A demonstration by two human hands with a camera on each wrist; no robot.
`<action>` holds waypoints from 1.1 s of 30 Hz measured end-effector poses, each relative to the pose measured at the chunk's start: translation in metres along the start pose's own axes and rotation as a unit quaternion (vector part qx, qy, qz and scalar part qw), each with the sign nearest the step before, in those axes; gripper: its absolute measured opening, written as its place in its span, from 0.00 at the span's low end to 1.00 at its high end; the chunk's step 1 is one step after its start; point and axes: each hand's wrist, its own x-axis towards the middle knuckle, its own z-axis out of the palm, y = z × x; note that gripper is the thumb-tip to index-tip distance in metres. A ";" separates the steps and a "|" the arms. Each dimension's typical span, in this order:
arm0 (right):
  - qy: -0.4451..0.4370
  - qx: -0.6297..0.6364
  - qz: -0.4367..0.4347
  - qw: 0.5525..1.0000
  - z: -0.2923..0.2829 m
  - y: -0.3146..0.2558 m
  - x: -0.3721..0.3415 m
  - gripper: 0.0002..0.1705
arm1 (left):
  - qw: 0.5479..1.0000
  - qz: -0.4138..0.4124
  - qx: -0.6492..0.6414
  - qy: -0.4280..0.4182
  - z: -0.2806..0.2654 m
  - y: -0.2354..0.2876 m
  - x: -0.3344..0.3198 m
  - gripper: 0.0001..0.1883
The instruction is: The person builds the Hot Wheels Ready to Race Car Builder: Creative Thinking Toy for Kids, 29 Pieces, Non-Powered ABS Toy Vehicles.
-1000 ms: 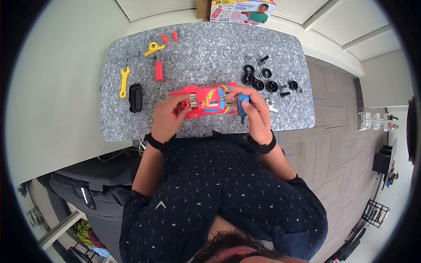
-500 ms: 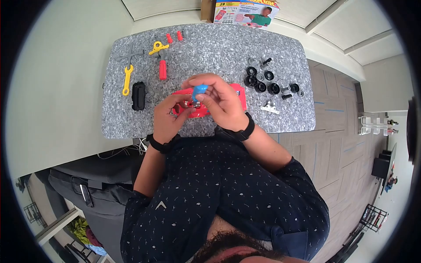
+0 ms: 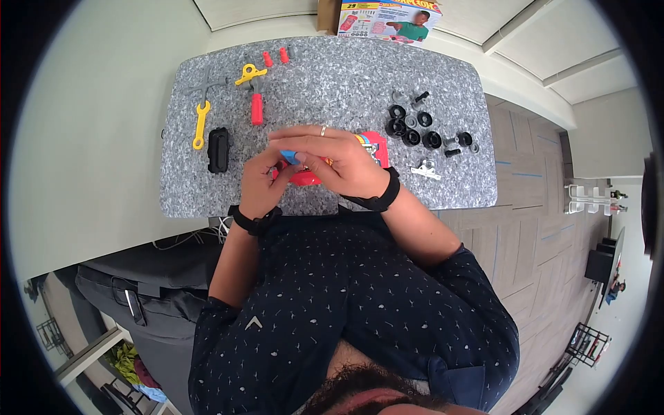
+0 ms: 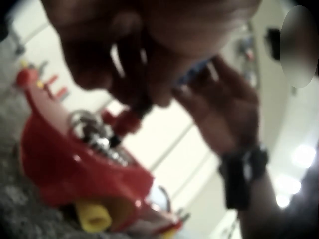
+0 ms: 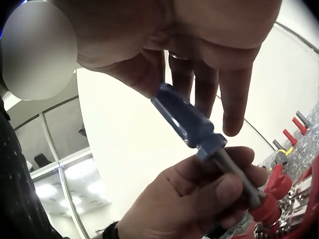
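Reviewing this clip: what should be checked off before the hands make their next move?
1. Right hand gripping the blue handle: ok.
2. Left hand pinching the grey shaft: ok.
3. Shaft meeting the red piece: ok.
4. Tip fully seated inside it: cannot tell, hidden.
5. All silver parts on the red car: not ok, one silver part lies on the table.

Tabletop [image 3: 332, 83]: wrench [image 3: 200, 126] left, hammer [image 3: 256, 109] to its right | toy car [image 3: 304, 178] center, toward front edge | wheels [image 3: 431, 140] right | box [image 3: 387, 26] behind, beyond far edge
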 end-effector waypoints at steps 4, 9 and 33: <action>-0.022 -0.020 0.015 0.999 -0.007 0.000 -0.001 0.26 | 0.999 0.008 -0.047 0.006 0.003 -0.012 0.000 0.13; 0.023 -0.042 0.048 0.998 -0.004 -0.010 0.001 0.23 | 0.997 -0.009 -0.072 0.025 0.008 -0.018 0.000 0.15; 0.047 -0.051 0.032 0.997 -0.006 -0.010 0.005 0.15 | 0.990 -0.025 -0.136 0.017 0.005 -0.007 0.002 0.18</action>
